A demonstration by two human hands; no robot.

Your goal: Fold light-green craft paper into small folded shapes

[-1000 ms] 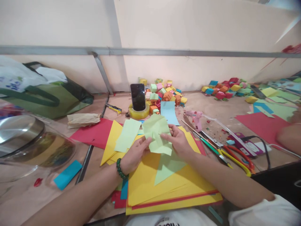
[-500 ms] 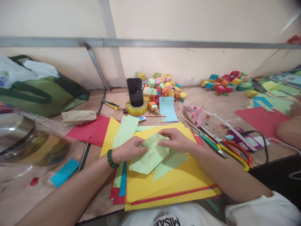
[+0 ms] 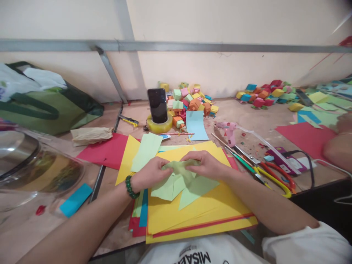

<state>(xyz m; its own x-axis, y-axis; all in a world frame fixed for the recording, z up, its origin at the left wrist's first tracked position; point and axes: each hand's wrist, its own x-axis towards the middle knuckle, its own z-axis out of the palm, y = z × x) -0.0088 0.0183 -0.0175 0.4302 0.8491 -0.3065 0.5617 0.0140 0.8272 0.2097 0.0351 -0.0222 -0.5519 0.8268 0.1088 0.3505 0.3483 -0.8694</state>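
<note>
Between my two hands is a creased sheet of light green paper (image 3: 171, 186), its upper part bent up and shaded. My left hand (image 3: 154, 171), with a green bead bracelet (image 3: 132, 187) at the wrist, pinches the paper's left side. On the upper right side, my right hand (image 3: 205, 163) grips it between thumb and fingers. Another green paper piece (image 3: 202, 190) lies flat beneath, on a stack of yellow sheets (image 3: 228, 209). A green strip (image 3: 146, 151) rests on the stack's upper left.
Behind the stack stand a phone (image 3: 157, 105) on a tape roll (image 3: 159, 124) and a heap of small paper boxes (image 3: 194, 104). To the right lie a pink glue gun (image 3: 229, 134) and scissors (image 3: 275, 176). A clear jar (image 3: 55, 168) stands left. Another person's hand (image 3: 339, 150) is far right.
The held green paper has been bent further: its upper part is now folded up and darker between my fingers. My hands have barely shifted.
</note>
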